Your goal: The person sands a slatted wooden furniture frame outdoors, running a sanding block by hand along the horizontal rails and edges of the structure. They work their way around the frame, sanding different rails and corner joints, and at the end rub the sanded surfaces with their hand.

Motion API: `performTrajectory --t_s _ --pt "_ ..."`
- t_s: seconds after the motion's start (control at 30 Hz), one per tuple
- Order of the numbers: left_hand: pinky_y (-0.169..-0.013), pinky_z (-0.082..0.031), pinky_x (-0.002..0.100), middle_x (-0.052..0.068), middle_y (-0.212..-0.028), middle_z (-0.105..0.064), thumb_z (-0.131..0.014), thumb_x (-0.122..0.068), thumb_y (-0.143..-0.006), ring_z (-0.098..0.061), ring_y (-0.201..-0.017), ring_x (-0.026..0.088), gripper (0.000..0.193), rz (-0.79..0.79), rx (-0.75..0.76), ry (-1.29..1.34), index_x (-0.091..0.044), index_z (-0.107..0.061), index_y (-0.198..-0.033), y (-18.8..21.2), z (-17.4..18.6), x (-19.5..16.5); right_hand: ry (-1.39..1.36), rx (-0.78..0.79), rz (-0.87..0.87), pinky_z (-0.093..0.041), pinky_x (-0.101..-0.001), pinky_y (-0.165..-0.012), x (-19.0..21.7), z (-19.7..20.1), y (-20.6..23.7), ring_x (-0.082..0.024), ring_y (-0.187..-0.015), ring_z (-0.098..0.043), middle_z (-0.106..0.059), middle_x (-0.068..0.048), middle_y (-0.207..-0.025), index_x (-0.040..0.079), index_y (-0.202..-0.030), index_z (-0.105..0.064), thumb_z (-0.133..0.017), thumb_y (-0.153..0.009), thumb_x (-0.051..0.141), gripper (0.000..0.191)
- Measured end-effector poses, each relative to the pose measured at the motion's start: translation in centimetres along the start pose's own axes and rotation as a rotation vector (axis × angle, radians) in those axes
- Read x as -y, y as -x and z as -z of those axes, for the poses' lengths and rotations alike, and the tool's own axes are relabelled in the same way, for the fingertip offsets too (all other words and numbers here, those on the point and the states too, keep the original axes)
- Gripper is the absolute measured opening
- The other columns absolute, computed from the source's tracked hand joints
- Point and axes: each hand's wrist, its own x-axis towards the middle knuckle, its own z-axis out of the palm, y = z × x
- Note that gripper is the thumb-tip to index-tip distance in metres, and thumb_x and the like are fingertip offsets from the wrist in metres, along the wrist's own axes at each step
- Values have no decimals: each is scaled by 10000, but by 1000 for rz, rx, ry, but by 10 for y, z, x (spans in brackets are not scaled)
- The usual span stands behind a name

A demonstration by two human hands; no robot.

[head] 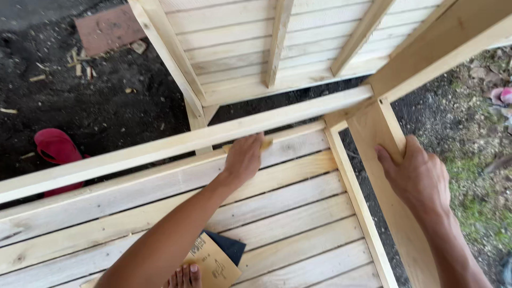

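The left hand (244, 157) was seen pressed, fingers curled, against the inner face of a long horizontal rail (176, 145); its grip was closed on a small folded piece of sandpaper (265, 143), only a tan corner of which showed past the fingertips. The right hand (417, 176) was clenched around the edge of an upright wooden post (373, 128), thumb on the near face and fingers wrapped behind.

Rail and post were noted to meet at a corner of the pale, unfinished timber frame, where a slanted beam (442, 45) also joined from the upper right. Beneath the left forearm a slatted panel (298, 213) of parallel boards was recorded. On that panel, near the lower edge of the view, a loose sheet of sandpaper (216, 264) lay brown backing up, with a dark sheet partly under it, and bare toes (184, 277) were visible just beside it.

Beyond the rail, a second slatted panel (240, 42) with cross battens was observed. Dark ground lay below it, with a red sandal (56, 149), scattered wood chips (80, 64) and a reddish flat board (109, 29).
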Motion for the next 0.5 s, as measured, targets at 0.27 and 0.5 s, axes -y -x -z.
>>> performTrajectory --t_s 0.27,0.5 --pt "-1007 -468 480 218 -1251 -675 -581 7 -823 -617 -1175 391 490 -194 -252 124 34 -615 -1311 -22 -14 -18 110 -685 413 -478 -508 -916 39 -40 44 -350 -1094 -603 -618 -177 -1172 16 -1199 -562 -741 -830 199 449" --pt "-1041 -477 470 146 -1296 -694 -594 57 -804 -630 -1212 353 462 -112 -252 128 -54 -664 -1248 32 2 42 48 -126 600 -295 -566 -1121 93 -162 -55 -395 -1449 -301 -395 -234 -1508 -51 -1474 -353 -623 -882 222 706"
